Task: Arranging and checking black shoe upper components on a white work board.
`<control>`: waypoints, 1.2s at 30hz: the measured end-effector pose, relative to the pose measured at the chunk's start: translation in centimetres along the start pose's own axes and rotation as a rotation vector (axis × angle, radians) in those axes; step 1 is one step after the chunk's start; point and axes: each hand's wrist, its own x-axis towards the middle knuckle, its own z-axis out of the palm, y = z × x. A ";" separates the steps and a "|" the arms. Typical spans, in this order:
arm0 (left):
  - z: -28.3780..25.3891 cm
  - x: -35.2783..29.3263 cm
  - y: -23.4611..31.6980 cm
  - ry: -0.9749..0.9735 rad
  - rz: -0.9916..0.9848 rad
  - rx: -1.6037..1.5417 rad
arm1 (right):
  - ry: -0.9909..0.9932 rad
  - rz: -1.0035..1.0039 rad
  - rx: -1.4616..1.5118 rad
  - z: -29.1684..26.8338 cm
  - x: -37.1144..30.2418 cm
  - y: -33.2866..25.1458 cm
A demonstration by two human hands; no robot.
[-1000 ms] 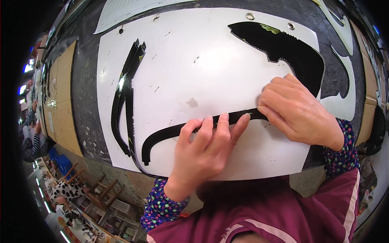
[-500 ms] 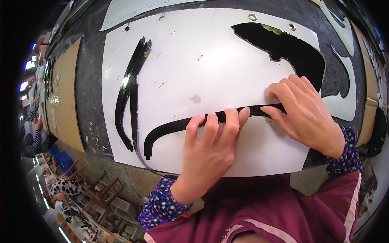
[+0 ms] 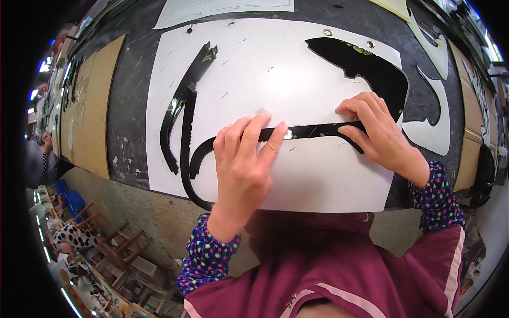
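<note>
A narrow black strip (image 3: 313, 130) with a curved left end lies across a white sheet (image 3: 318, 175). My left hand (image 3: 243, 153) bends its fingers over the strip's left half, holding it against the sheet, with the thumb on its top edge by a small shiny patch. At the strip's right end, my right hand (image 3: 379, 130) grips it between thumb and curled fingers. Beyond that hand is a wide, curved black piece (image 3: 379, 79) with a notched inner edge. Left of my left hand, a glossy black curved strip (image 3: 177, 106) lies beside a thinner strip with a serrated edge (image 3: 188, 132).
The sheet rests on a dark, worn tabletop (image 3: 127, 127). Cardboard (image 3: 90, 111) covers the left side, and pale curved cut pieces (image 3: 429, 106) lie at the right. A printed paper (image 3: 222, 6) is at the far edge. Wooden stools (image 3: 124, 246) and other people are down at left.
My left hand has slid left along the strip, uncovering its middle and a shiny patch. My right hand stays at the right end. The whole view has shifted somewhat.
</note>
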 end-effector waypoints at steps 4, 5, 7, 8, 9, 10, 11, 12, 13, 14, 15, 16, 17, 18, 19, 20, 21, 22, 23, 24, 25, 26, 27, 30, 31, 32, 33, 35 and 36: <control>0.8 -0.9 -0.2 0.054 0.030 -0.032 | 0.094 -0.071 -0.112 -0.4 2.5 -2.0; 1.0 -0.9 -0.2 0.065 0.020 -0.065 | 0.240 -0.092 -0.124 -0.1 3.7 -2.9; 1.2 -0.9 -0.2 0.079 0.006 -0.103 | 0.319 -0.203 -0.158 2.0 6.4 -4.3; 1.4 -0.8 0.0 0.089 -0.003 -0.141 | 0.331 -0.262 -0.199 3.1 7.3 -4.6; 0.6 -1.1 -0.2 0.094 -0.026 -0.149 | 0.332 -0.278 -0.186 4.7 8.4 -4.7; 0.8 -1.1 -0.1 0.102 -0.026 -0.166 | 0.331 -0.197 -0.231 6.4 8.7 -3.8; 1.0 -0.9 -0.1 0.125 -0.016 -0.161 | 0.337 -0.128 -0.271 7.3 9.0 -3.1; 1.1 -0.9 -0.2 0.145 -0.007 -0.153 | 0.334 -0.137 -0.276 7.6 8.9 -3.0; 1.2 -1.2 -0.2 0.138 -0.026 -0.166 | 0.296 -0.123 -0.249 7.7 8.9 -2.9; 1.3 -1.3 -0.3 0.149 -0.030 -0.165 | 0.258 -0.110 -0.221 7.7 8.9 -2.8; 1.6 -1.3 -0.4 0.161 -0.028 -0.166 | 0.256 -0.084 -0.211 7.8 9.1 -2.5; 1.8 -1.3 -0.4 0.171 -0.027 -0.167 | 0.254 -0.090 -0.218 7.7 9.1 -2.3; 1.9 -1.5 -0.3 0.180 -0.030 -0.169 | 0.215 -0.045 -0.111 7.4 9.0 -1.9; 2.0 -1.6 -0.3 0.180 -0.033 -0.175 | 0.177 -0.002 0.000 7.1 9.1 -1.6; 2.0 -1.7 -0.3 0.179 -0.036 -0.181 | 0.235 0.037 0.125 6.8 9.5 -1.2; 1.8 -1.6 -0.1 0.183 -0.038 -0.179 | 0.234 0.032 0.124 7.1 9.3 -1.4; 1.6 -1.5 -0.1 0.185 -0.037 -0.180 | 0.340 -0.086 -0.211 7.5 9.1 -2.2; 1.5 -1.3 -0.1 0.188 -0.034 -0.181 | 0.441 -0.203 -0.549 7.6 9.0 -2.7; 1.6 -1.1 -0.2 0.190 -0.030 -0.183 | 0.274 -0.174 -0.382 7.2 9.0 -1.8; 1.6 -0.5 0.1 0.208 -0.026 -0.177 | 0.278 -0.180 -0.394 6.8 9.2 -1.6; 1.6 -0.5 0.0 0.214 -0.015 -0.174 | 0.354 -0.126 -0.412 7.4 9.6 -2.0; 1.6 -0.6 -0.1 0.219 -0.002 -0.177 | 0.432 -0.074 -0.430 7.8 9.8 -2.3; 1.6 -0.8 -0.3 0.217 -0.005 -0.176 | 0.402 -0.049 -0.349 7.8 10.0 -1.9; 1.9 -0.9 -0.5 0.228 0.014 -0.183 | 0.389 0.072 -0.088 7.1 10.4 0.7; 1.9 -1.2 -0.6 0.227 0.012 -0.197 | 0.456 0.083 -0.032 5.9 10.0 1.3; 1.8 -1.7 -0.9 0.222 -0.002 -0.198 | 0.449 0.099 -0.093 4.3 9.5 2.4; 1.6 -1.7 -0.9 0.236 0.014 -0.176 | 0.444 0.146 -0.388 2.1 8.5 2.9; 2.1 -2.1 -0.9 0.252 0.019 -0.205 | 0.171 0.556 -0.420 -1.3 5.7 4.1; 2.0 -2.2 -0.9 0.249 0.035 -0.203 | 0.145 0.499 -0.404 -2.2 3.9 5.1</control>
